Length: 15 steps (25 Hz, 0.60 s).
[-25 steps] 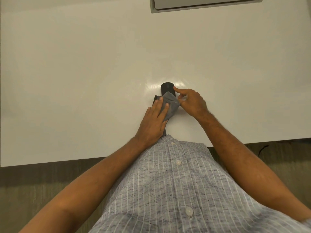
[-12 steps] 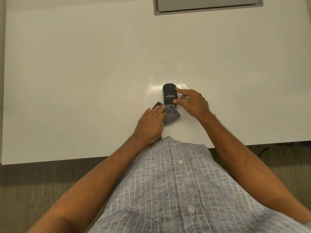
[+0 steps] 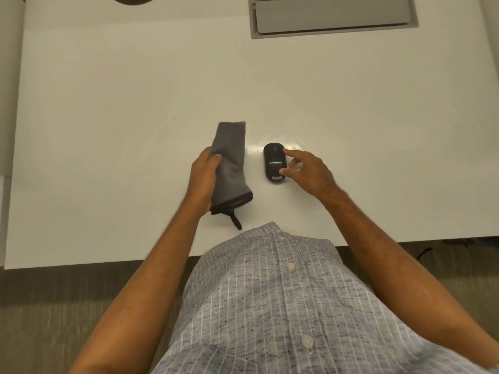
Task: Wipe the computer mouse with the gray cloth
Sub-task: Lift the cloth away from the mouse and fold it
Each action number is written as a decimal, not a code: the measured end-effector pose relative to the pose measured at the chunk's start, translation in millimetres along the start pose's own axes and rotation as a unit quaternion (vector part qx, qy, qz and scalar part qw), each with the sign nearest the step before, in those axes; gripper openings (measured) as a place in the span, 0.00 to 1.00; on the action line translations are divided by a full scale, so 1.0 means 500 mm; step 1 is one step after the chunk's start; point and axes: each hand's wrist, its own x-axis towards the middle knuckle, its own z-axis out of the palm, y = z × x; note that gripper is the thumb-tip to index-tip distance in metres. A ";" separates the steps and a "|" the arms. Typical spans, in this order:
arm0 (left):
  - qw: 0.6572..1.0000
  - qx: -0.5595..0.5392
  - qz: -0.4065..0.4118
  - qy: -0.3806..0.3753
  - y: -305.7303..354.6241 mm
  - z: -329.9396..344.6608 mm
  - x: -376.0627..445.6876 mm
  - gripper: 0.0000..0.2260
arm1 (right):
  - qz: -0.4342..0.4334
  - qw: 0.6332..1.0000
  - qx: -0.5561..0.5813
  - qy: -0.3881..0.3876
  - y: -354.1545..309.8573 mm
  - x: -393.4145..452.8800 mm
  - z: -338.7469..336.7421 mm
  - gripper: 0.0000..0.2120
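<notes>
The fingers (image 3: 214, 159) of the left hand (image 3: 201, 182) are curled shut around the gray cloth (image 3: 229, 164), which is gripped near its middle as a folded strip, one end reaching away beyond the fingertips and the dark-hemmed end trailing back toward the wrist. The right hand (image 3: 310, 171) is held with thumb and forefinger spread, their tips touching the right flank of the computer mouse (image 3: 274, 163); nothing is clamped. The mouse lies flat on the white table (image 3: 108, 103), just beside the cloth and apart from it. The mouse is judged light, rigid and smooth-shelled, best pinched by its two sides; the cloth is judged soft and limp. No container is seen; a closed gray panel (image 3: 332, 14) is set into the table well beyond both hands.
</notes>
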 end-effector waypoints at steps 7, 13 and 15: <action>0.914 -0.384 -0.099 -0.084 0.038 0.003 0.015 0.15 | 0.010 0.998 0.065 -0.002 -0.030 -0.010 -0.012 0.24; 0.881 -0.445 -0.107 -0.116 0.058 0.027 0.036 0.15 | -0.024 0.972 0.235 0.014 -0.222 -0.032 -0.047 0.06; 0.875 -0.454 -0.102 -0.131 0.068 0.035 0.043 0.16 | -0.019 0.964 0.265 0.005 -0.269 -0.029 -0.050 0.10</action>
